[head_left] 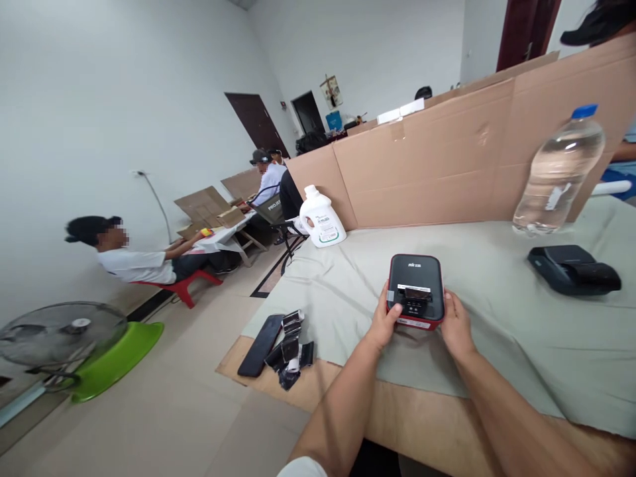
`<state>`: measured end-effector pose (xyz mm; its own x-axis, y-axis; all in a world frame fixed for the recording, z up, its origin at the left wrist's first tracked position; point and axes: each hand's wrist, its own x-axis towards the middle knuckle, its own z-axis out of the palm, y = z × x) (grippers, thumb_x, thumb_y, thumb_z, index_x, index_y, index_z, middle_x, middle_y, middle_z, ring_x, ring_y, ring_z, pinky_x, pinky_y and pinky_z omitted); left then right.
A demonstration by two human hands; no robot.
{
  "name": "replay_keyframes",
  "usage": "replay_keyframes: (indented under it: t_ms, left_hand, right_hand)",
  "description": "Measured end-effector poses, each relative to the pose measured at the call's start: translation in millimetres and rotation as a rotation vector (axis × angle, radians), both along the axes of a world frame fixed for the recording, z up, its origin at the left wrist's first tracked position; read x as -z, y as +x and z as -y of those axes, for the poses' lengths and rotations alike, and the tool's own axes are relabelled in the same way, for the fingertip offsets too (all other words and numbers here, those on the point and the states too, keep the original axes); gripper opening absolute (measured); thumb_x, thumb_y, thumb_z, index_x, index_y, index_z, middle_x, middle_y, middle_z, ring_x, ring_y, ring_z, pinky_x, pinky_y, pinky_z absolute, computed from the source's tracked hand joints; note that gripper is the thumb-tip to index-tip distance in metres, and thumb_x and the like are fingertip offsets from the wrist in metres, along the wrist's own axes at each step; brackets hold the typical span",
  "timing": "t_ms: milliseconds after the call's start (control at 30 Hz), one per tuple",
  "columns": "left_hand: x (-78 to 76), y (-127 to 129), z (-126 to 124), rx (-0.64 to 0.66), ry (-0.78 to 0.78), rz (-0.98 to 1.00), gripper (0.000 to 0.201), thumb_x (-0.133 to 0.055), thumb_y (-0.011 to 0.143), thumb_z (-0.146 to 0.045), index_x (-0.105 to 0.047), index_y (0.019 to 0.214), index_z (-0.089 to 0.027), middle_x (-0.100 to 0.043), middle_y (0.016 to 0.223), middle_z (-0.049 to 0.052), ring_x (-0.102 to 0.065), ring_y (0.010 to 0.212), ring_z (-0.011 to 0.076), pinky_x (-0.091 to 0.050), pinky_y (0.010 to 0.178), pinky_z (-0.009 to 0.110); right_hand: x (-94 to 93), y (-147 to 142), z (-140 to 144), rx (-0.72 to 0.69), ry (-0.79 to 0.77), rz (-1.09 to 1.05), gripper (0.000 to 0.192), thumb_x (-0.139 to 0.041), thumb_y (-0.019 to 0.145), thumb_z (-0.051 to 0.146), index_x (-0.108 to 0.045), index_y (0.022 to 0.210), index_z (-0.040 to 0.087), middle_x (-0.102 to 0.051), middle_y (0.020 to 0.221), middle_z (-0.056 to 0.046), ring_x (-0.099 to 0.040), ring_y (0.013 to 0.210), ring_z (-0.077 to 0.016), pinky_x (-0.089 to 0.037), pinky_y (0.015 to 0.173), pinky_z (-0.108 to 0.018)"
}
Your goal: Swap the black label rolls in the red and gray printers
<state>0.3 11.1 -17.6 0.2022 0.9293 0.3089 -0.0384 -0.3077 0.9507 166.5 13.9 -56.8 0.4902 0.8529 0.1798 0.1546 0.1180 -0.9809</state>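
Between my two hands is a small black label printer [416, 278] with red sides, at the front of the cloth-covered table. My left hand [386, 319] grips its left side, thumb on the near corner. Against the right side my right hand [456, 324] is closed, its fingers partly hidden behind the casing. A slot with a dark strip and a white edge shows on the printer's top. To the right lies a second black device [574, 269], like a portable printer. On the left, a dark flat case [261, 346] lies beside crumpled black-and-white rolls [292, 348].
A white jug [322, 218] stands at the table's back left. A large water bottle [559, 172] with a blue cap leans near the cardboard partition [427, 169]. People sit at another table [223, 240] on the left. A fan [62, 334] and green stool [119, 361] stand on the floor.
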Motion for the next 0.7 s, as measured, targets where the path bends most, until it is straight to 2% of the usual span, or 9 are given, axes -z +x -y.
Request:
replay_keyframes:
  t_ms: [67, 133, 200, 300, 400, 533, 700]
  left_hand:
    - [-0.3, -5, -2, 0.009, -0.049, 0.073, 0.079, -0.066, 0.076, -0.056, -0.040, 0.142, -0.022, -0.042, 0.149, 0.008, -0.034, 0.140, 0.0270, -0.025, 0.116, 0.039]
    - [2.9, -14, -9, -0.034, -0.149, 0.192, 0.075, -0.068, 0.074, -0.052, -0.044, 0.138, -0.022, -0.052, 0.141, 0.008, -0.046, 0.131, 0.0278, -0.036, 0.109, 0.041]
    - [5.2, -30, -25, -0.144, -0.266, 0.318, 0.065, -0.065, 0.074, -0.054, -0.053, 0.127, -0.019, -0.065, 0.121, 0.009, -0.060, 0.112, 0.0275, -0.046, 0.097, 0.041]
    - [-1.0, -66, -61, -0.350, -0.358, 0.414, 0.054, -0.063, 0.071, -0.057, -0.061, 0.105, -0.015, -0.071, 0.092, 0.006, -0.067, 0.089, 0.0245, -0.051, 0.082, 0.037]
    - [-17.1, -113, -99, -0.514, -0.353, 0.389, 0.047, -0.066, 0.070, -0.052, -0.061, 0.098, -0.015, -0.070, 0.084, 0.004, -0.067, 0.081, 0.0216, -0.050, 0.078, 0.034]
    - [-33.2, -164, -125, -0.649, -0.387, 0.347, 0.040, -0.059, 0.077, -0.048, -0.060, 0.099, -0.014, -0.070, 0.086, 0.006, -0.067, 0.081, 0.0221, -0.050, 0.079, 0.037]
    - [-37.1, -192, -124, -0.770, -0.323, 0.267, 0.033, -0.049, 0.085, -0.046, -0.059, 0.092, -0.016, -0.068, 0.094, 0.010, -0.063, 0.101, 0.0269, -0.048, 0.088, 0.039]
  right_hand:
    - [-3.3, -5, 3, -0.043, 0.038, -0.024, 0.058, -0.032, 0.092, 0.059, -0.063, 0.120, 0.019, -0.066, 0.123, -0.012, -0.059, 0.115, -0.0265, -0.044, 0.100, -0.048]
    - [-3.0, -10, 5, -0.129, 0.081, 0.007, 0.056, -0.036, 0.092, 0.058, -0.060, 0.125, 0.020, -0.062, 0.130, -0.011, -0.055, 0.122, -0.0261, -0.041, 0.104, -0.049]
    - [0.9, -14, 7, -0.275, 0.099, 0.076, 0.052, -0.041, 0.092, 0.056, -0.060, 0.127, 0.023, -0.061, 0.132, -0.010, -0.055, 0.123, -0.0251, -0.041, 0.105, -0.048]
    - [8.9, -18, 7, -0.427, 0.049, 0.233, 0.046, -0.047, 0.089, 0.053, -0.065, 0.120, 0.024, -0.069, 0.119, -0.010, -0.064, 0.110, -0.0255, -0.050, 0.096, -0.046]
    - [12.8, -20, 6, -0.417, 0.026, 0.377, 0.039, -0.052, 0.086, 0.049, -0.070, 0.108, 0.024, -0.073, 0.106, -0.010, -0.068, 0.098, -0.0267, -0.055, 0.085, -0.045]
    - [10.2, -21, 5, -0.428, 0.023, 0.432, 0.030, -0.054, 0.083, 0.043, -0.071, 0.100, 0.025, -0.074, 0.098, -0.007, -0.069, 0.092, -0.0250, -0.055, 0.079, -0.041]
    - [5.0, -21, 8, -0.460, -0.026, 0.415, 0.031, -0.053, 0.081, 0.044, -0.071, 0.098, 0.024, -0.073, 0.098, -0.007, -0.068, 0.091, -0.0241, -0.054, 0.081, -0.041]
